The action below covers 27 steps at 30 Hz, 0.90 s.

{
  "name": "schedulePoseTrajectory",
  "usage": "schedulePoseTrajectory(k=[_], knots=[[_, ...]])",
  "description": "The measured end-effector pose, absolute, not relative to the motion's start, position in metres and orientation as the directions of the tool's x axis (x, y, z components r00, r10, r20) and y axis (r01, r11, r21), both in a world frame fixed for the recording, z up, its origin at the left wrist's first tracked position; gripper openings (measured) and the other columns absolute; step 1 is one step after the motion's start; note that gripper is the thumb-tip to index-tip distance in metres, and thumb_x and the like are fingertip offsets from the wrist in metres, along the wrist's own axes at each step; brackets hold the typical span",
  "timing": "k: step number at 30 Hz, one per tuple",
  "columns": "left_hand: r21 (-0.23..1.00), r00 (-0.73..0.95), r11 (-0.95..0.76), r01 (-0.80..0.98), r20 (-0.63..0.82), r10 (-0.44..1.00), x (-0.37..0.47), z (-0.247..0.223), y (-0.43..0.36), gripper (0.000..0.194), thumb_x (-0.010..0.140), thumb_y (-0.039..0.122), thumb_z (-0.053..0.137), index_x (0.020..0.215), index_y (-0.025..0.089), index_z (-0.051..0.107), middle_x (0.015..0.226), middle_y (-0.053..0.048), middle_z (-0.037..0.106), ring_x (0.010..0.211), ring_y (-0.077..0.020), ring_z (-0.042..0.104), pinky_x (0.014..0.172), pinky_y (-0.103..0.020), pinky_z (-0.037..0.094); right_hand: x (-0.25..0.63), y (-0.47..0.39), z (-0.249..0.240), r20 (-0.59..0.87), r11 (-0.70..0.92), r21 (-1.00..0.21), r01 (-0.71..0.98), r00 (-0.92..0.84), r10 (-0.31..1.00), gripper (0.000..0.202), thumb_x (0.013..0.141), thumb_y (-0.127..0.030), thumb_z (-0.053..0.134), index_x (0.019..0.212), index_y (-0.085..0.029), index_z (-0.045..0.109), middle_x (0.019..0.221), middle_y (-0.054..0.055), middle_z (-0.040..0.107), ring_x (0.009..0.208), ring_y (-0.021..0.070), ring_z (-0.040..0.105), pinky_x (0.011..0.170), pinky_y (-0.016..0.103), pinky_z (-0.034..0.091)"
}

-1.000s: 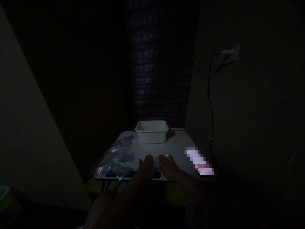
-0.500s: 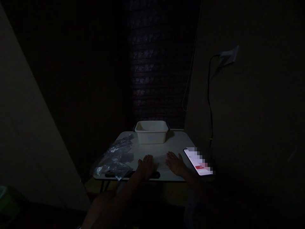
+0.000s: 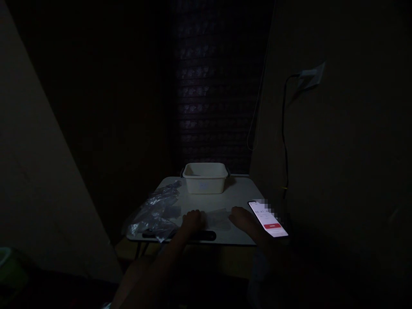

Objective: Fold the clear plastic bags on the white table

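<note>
A thin clear plastic bag or sheet lies flat near the front of the small table. My left hand is closed at its left edge, fingers curled. At the opposite edge, my right hand is closed too, thumb and fingers drawn together on the plastic. The dim light hides the fingertips. Crumpled clear plastic bags are heaped to the left of my left hand. A white plastic basin with dark side handles stands beyond both hands.
A lit phone lies on the table's right edge. The white tabletop has a dark slot along its front. A black cord hangs from a wall outlet. Dark blinds cover the back.
My hands have gone from lying flat with fingers spread to closed on the plastic's two sides. The right hand has shifted slightly right. The plastic between them shows more plainly.
</note>
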<state>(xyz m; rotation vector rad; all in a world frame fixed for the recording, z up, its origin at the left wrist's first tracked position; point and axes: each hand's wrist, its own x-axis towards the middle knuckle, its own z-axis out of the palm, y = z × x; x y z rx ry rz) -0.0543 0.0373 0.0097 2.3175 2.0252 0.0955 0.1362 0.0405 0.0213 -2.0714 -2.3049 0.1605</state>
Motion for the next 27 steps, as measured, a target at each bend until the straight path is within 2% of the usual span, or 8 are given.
schedulePoseTrajectory(k=[2, 8, 11, 15, 18, 21, 27], knots=[[0.097, 0.09, -0.091, 0.991, 0.012, 0.996, -0.053, 0.008, 0.039, 0.035, 0.067, 0.039, 0.032, 0.088, 0.016, 0.048, 0.087, -0.01, 0.053, 0.083, -0.021, 0.048, 0.067, -0.033, 0.035, 0.137, 0.041, 0.021, -0.107, 0.092, -0.115, 0.989, -0.105, 0.989, 0.025, 0.063, -0.027, 0.038, 0.079, -0.015, 0.053, 0.079, 0.01, 0.057, 0.067, 0.0181, 0.053, 0.047, 0.023, 0.034], [0.13, 0.073, -0.075, 0.989, 0.021, 0.997, -0.051, 0.007, 0.047, 0.034, 0.064, 0.037, 0.039, 0.091, 0.017, 0.046, 0.093, -0.01, 0.051, 0.089, -0.0222, 0.044, 0.067, -0.033, 0.036, 0.14, 0.04, 0.02, -0.164, 0.145, -0.112, 0.983, -0.162, 0.973, 0.029, 0.059, -0.029, 0.045, 0.081, -0.014, 0.054, 0.079, 0.011, 0.058, 0.067, 0.0181, 0.054, 0.045, 0.022, 0.034], [0.145, 0.081, -0.08, 0.986, 0.002, 0.997, -0.053, 0.01, 0.051, 0.031, 0.064, 0.034, 0.04, 0.09, 0.018, 0.047, 0.094, -0.01, 0.051, 0.089, -0.0222, 0.044, 0.068, -0.033, 0.035, 0.141, 0.04, 0.019, -0.199, 0.2, -0.152, 0.968, -0.228, 0.953, 0.027, 0.056, -0.029, 0.048, 0.078, -0.015, 0.056, 0.076, 0.009, 0.059, 0.063, 0.0173, 0.054, 0.044, 0.021, 0.033], [0.157, 0.093, -0.082, 0.984, -0.06, 0.994, -0.056, 0.013, 0.056, 0.035, 0.06, 0.041, 0.044, 0.085, 0.017, 0.048, 0.09, -0.01, 0.053, 0.085, -0.0228, 0.047, 0.066, -0.033, 0.035, 0.141, 0.038, 0.017, -0.162, 0.274, -0.241, 0.931, -0.317, 0.934, 0.02, 0.056, -0.025, 0.049, 0.073, -0.017, 0.056, 0.074, 0.006, 0.059, 0.062, 0.0145, 0.053, 0.045, 0.02, 0.031], [0.169, 0.093, -0.076, 0.983, -0.096, 0.991, -0.057, 0.013, 0.058, 0.037, 0.06, 0.045, 0.043, 0.083, 0.016, 0.049, 0.086, -0.009, 0.055, 0.082, -0.0218, 0.049, 0.064, -0.032, 0.036, 0.141, 0.04, 0.013, -0.133, 0.297, -0.263, 0.918, -0.339, 0.931, 0.017, 0.06, -0.02, 0.045, 0.072, -0.016, 0.056, 0.075, 0.005, 0.059, 0.063, 0.013, 0.052, 0.048, 0.019, 0.031], [0.175, 0.09, -0.07, 0.982, -0.111, 0.99, -0.057, 0.013, 0.061, 0.036, 0.059, 0.042, 0.045, 0.083, 0.015, 0.049, 0.086, -0.01, 0.055, 0.081, -0.0214, 0.049, 0.063, -0.029, 0.036, 0.141, 0.045, 0.008, -0.095, 0.319, -0.248, 0.915, -0.351, 0.932, 0.018, 0.064, -0.019, 0.041, 0.074, -0.017, 0.055, 0.078, 0.004, 0.057, 0.066, 0.0127, 0.051, 0.05, 0.02, 0.031], [0.202, 0.095, -0.08, 0.976, -0.067, 0.993, -0.055, 0.013, 0.065, 0.043, 0.058, 0.035, 0.048, 0.096, 0.016, 0.04, 0.097, -0.007, 0.05, 0.087, -0.0182, 0.046, 0.064, -0.024, 0.037, 0.144, 0.052, 0.002, -0.019, 0.359, -0.173, 0.917, -0.368, 0.93, 0.02, 0.068, -0.021, 0.035, 0.073, -0.017, 0.054, 0.078, 0.004, 0.057, 0.067, 0.0138, 0.05, 0.052, 0.021, 0.03]])
